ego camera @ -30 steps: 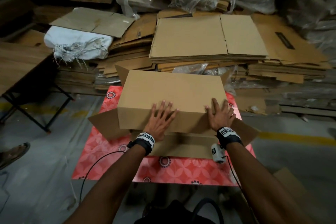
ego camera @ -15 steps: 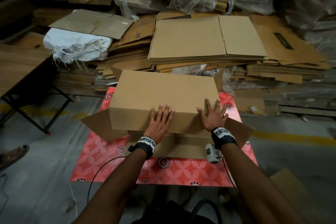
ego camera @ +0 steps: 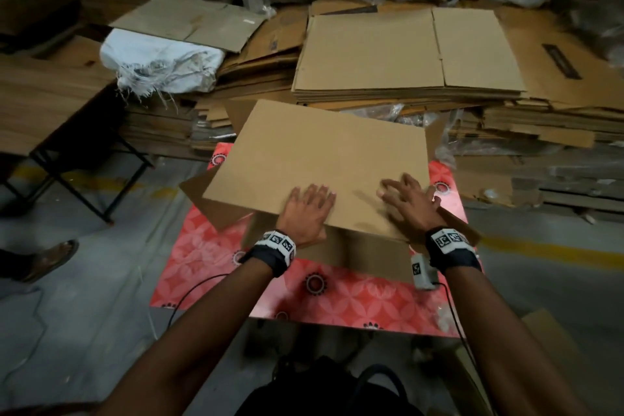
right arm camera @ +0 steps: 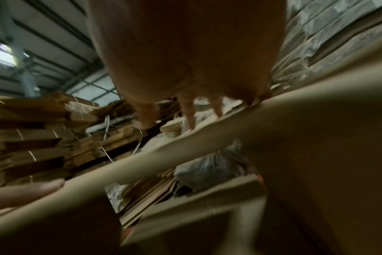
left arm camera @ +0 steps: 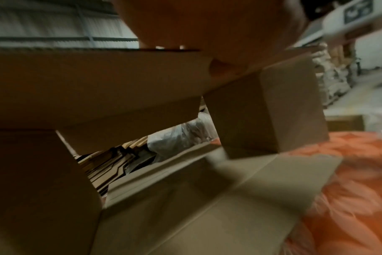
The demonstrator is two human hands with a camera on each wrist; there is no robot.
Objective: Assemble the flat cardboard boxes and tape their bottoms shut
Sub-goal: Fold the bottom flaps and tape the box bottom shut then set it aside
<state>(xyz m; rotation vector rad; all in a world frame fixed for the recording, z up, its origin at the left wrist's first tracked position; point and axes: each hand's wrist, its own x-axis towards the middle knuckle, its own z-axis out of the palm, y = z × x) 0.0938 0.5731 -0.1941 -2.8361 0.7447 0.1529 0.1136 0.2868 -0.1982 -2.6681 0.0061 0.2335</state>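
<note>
Table [ego camera: 216, 253]: both hands flat on box [ego camera: 320, 159].

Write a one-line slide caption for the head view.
Both hands, left and right, lie flat on a half-opened cardboard box atop a red patterned table.

Stacked flat cardboard [ego camera: 405, 54] crowds the table's [ego camera: 337, 300] far edge, walling off reach beyond the box [ego camera: 320, 159] — its splayed flaps block both sides; only the near red strip lies open.
</note>
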